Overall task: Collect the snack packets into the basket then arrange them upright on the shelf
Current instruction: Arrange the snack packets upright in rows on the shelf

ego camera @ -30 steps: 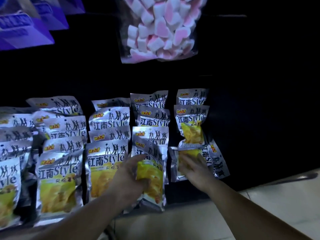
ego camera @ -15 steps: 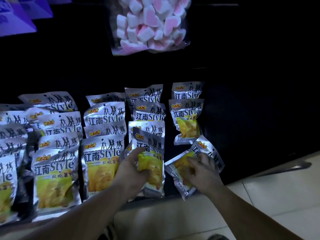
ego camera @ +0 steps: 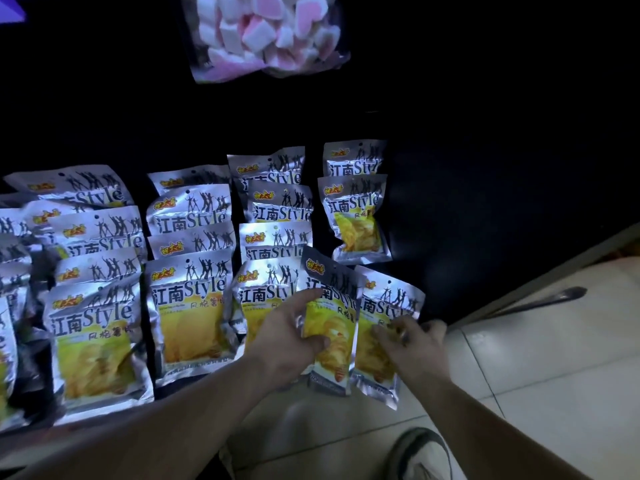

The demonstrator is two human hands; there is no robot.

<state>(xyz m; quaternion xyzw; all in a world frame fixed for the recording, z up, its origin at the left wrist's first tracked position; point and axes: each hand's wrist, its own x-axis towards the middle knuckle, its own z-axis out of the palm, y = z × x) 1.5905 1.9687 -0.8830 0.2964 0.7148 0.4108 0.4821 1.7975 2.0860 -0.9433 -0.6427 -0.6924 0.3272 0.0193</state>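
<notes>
left grip (ego camera: 287,337) clenched on packet (ego camera: 329,306), right grip (ego camera: 412,344) on end packet (ego camera: 391,299), shelf (ego camera: 450,244) front edge; bases to be seated flat.

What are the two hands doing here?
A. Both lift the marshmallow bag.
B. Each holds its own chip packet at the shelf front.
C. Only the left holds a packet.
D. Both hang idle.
B: the left hand grips the dark-topped chip packet, and the right hand holds the silver chip packet beside it.
</notes>
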